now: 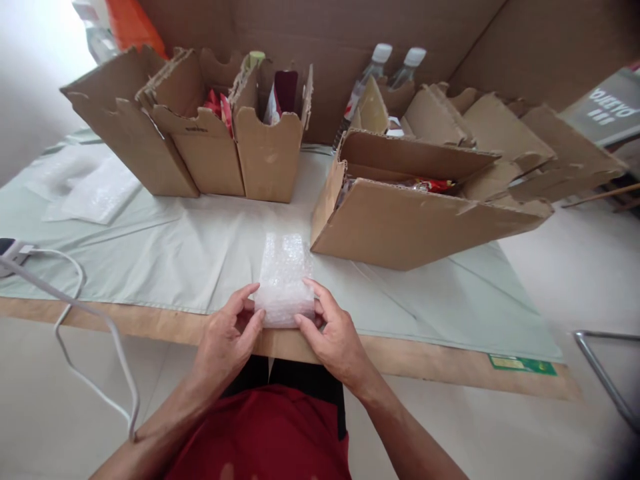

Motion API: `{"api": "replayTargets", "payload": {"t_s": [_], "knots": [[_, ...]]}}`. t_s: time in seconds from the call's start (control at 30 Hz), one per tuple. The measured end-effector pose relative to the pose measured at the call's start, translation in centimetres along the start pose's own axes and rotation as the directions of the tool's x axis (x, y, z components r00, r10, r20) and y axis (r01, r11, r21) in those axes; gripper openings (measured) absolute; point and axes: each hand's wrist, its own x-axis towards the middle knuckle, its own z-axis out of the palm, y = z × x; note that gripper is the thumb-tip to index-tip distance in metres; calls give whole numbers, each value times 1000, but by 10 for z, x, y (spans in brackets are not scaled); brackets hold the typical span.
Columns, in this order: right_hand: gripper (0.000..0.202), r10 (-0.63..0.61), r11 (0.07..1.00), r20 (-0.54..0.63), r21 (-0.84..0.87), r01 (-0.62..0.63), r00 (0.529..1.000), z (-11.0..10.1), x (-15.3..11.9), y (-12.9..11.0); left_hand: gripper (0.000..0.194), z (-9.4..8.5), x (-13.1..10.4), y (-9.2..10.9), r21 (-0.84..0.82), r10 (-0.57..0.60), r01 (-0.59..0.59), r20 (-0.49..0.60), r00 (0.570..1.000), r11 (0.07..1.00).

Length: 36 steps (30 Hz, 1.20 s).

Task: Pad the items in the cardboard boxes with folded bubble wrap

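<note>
A sheet of bubble wrap [284, 267] lies near the table's front edge, its near end folded over into a thicker pad. My left hand [231, 328] grips the left side of that pad between thumb and fingers. On the opposite side, my right hand [331, 325] holds it the same way, thumb on top near the front edge. Whether anything is wrapped inside the fold I cannot tell. The far part of the wrap lies flat on the pale green cloth [195, 260].
Three upright cardboard boxes [265, 160] stand at the back left, some with packets inside. A long cardboard box [425, 227] stands at right, with more boxes and two bottles [375, 63] behind. More bubble wrap [95, 183] lies far left. A white cable [117, 340] hangs over the left edge.
</note>
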Motion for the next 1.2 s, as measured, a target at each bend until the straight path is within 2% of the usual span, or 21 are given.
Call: {"api": "replayTargets", "payload": {"t_s": [0.07,0.13,0.17,0.23,0.3,0.37,0.47,0.53,0.6,0.67,0.73,0.77,0.83,0.9,1.0,1.03,1.1,1.17,1.2], "knots": [[56,-113,989,-151,-112,97,982,-1,-6,3,39,1,6,-1,65,19,-20,14,1000,998],[54,-309,928,-281,-299,223,909,-4,-11,2,39,4,12,-5,141,51,-55,33,998,988],[51,-408,875,-280,-390,285,869,-5,-13,0,40,6,14,-7,181,73,-81,48,996,980],[46,-532,761,-139,-511,399,835,-7,-14,-4,39,9,18,-10,259,118,-132,69,991,957],[38,-544,685,61,-544,485,837,-7,-10,-6,38,10,20,-11,318,168,-176,54,984,931],[29,-526,662,179,-528,532,832,-6,-3,-5,36,8,17,-10,344,237,-221,-5,972,913],[23,-509,716,190,-448,535,840,-6,8,-3,36,-1,7,-8,328,391,-362,-23,920,873],[22,-450,789,186,-374,486,873,-10,12,-6,33,-8,-1,-7,291,484,-475,45,874,830],[20,-368,863,205,-287,415,907,-15,15,-10,27,-11,-4,-7,258,518,-523,94,850,812],[19,-301,918,205,-203,342,931,-18,18,-12,23,-10,-2,-7,241,475,-482,91,875,842],[19,-286,932,108,-199,302,952,-20,18,-12,20,-4,6,-8,232,404,-406,57,913,884],[19,-310,919,26,-248,306,950,-19,16,-11,20,-1,11,-8,232,374,-374,42,926,898],[20,-406,856,-104,-392,338,908,-18,11,-7,22,7,22,-10,251,343,-339,26,939,907],[22,-491,774,-70,-493,398,868,-16,6,-4,25,13,32,-10,294,324,-316,23,946,902],[25,-504,710,97,-520,475,858,-9,6,1,27,15,37,-8,319,272,-260,7,962,911],[25,-496,712,114,-515,478,861,-7,8,2,28,14,36,-6,288,251,-236,-17,968,928],[23,-462,768,56,-474,431,885,-4,13,5,30,9,28,-1,145,166,-155,-69,984,977],[23,-362,869,-42,-376,321,931,-4,16,4,32,2,14,4,-102,-11,3,-76,997,995],[23,-285,918,-74,-309,250,956,-4,16,2,35,0,7,7,-247,-120,108,-34,992,963]]}}
